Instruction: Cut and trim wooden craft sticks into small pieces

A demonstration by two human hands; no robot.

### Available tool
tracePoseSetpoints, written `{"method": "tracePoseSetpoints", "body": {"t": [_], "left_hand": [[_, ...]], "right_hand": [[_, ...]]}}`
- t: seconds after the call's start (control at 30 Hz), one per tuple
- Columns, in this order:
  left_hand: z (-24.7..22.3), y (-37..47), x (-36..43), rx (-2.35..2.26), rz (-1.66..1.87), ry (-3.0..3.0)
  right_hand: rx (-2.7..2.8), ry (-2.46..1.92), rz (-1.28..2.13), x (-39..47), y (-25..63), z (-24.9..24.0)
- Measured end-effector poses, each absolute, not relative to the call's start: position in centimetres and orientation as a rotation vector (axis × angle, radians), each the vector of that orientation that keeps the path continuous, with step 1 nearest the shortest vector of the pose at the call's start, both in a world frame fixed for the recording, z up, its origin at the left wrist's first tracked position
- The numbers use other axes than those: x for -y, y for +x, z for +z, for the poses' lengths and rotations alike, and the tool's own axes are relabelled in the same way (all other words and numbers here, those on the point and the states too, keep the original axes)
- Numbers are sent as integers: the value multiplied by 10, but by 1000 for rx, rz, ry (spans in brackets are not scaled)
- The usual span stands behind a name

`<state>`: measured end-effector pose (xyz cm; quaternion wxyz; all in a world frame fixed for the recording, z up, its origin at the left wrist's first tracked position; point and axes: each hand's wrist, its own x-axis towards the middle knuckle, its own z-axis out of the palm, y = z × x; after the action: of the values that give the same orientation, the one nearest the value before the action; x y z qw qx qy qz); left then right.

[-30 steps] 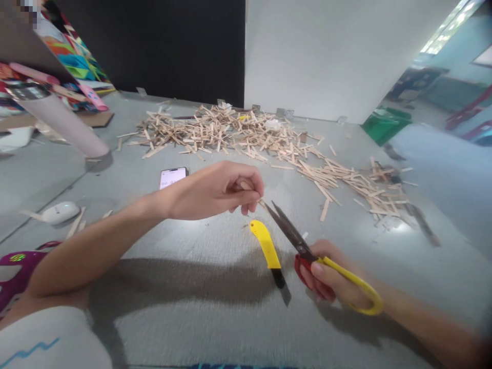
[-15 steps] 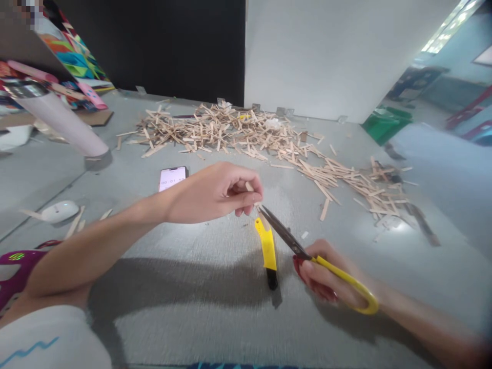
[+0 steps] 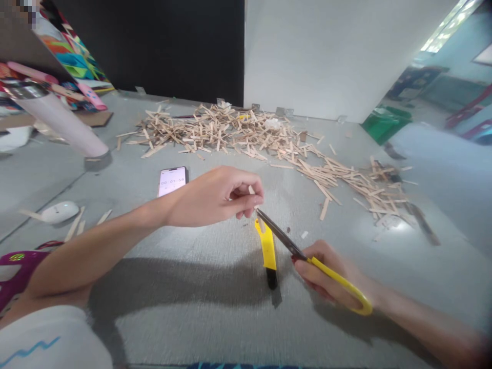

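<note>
Near the middle, my left hand (image 3: pixel 226 197) pinches a small wooden stick (image 3: pixel 251 190) between thumb and fingers. My right hand (image 3: pixel 326 271) grips scissors (image 3: pixel 282 237) with yellow handles, their dark blades nearly together and their tips at the stick, by my left fingertips. Just under the blade tips lies a yellow and black cutter (image 3: pixel 269 251) on the grey table (image 3: pixel 192 318). A large loose heap of wooden sticks (image 3: pixel 219 130) spreads behind my hands and trails off to the right.
A phone (image 3: pixel 172 180) showing a timer lies behind my left forearm. At the left are a white mouse (image 3: pixel 60 211), several loose sticks and a pale bottle (image 3: pixel 61 120). Black and white panels (image 3: pixel 307 56) stand at the back. A green bin (image 3: pixel 386 124) is at the right.
The scissor blades have closed together at the stick, and my right fingers have drawn in on the handles. My left hand has dipped slightly, showing more of the phone.
</note>
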<state>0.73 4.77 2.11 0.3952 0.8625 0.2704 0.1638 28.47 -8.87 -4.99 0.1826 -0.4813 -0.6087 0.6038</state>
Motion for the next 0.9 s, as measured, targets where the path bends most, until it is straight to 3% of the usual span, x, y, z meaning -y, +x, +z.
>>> {"method": "tracePoseSetpoints", "body": {"t": [0.47, 0.8, 0.9], "left_hand": [[0, 25, -43, -735, 489, 1842], [2, 18, -47, -667, 396, 2318], [0, 18, -49, -690, 384, 2226]], "right_hand": [[1777, -1488, 1448, 88, 283, -56], [1585, -1415, 1809, 89, 291, -71], [1490, -1378, 1878, 89, 291, -74]]}}
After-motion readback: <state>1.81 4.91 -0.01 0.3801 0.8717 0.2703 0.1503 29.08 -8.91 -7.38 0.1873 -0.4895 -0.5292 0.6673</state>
